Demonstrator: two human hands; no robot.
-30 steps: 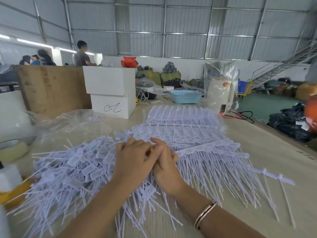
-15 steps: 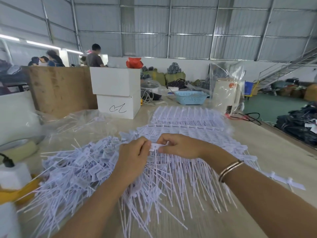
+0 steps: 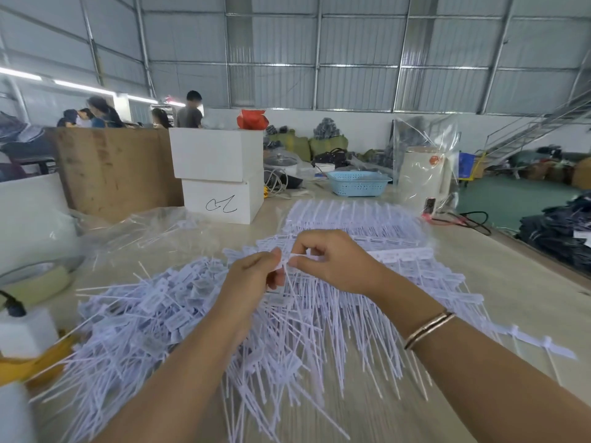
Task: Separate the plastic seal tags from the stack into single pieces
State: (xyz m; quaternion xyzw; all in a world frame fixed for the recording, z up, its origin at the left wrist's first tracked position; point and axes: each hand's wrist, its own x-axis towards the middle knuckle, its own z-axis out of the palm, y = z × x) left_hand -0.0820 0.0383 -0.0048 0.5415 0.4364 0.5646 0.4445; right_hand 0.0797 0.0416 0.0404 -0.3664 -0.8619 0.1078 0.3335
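Tags: thin white moulded plastic, flat label head plus long narrow tail. Judged very light, springy along the tail, stiffer at the head; smooth, so likely slippery between fingers. Tails look prone to tangling. Best hold: the flat head, close to the joint with its neighbour, so the snap happens at the link and the tail is not bent.

Location: loose pile [image 3: 153,318] of singles at centre left of frame; joined strips [image 3: 351,219] stacked at upper centre; the working strip [image 3: 295,259] at centre, between both hands, raised just above the heap.

Left hand [image 3: 252,279]: thumb and fingers curled, pinching one tag head at the strip's left end; forearm enters from lower centre.

Right hand [image 3: 332,260]: thumb and forefinger pinching the next head, other fingers curled; wrist with bangle [image 3: 428,327], forearm from lower right.

The hands nearly touch at the pinch. Whether the link is already broken: cannot tell.
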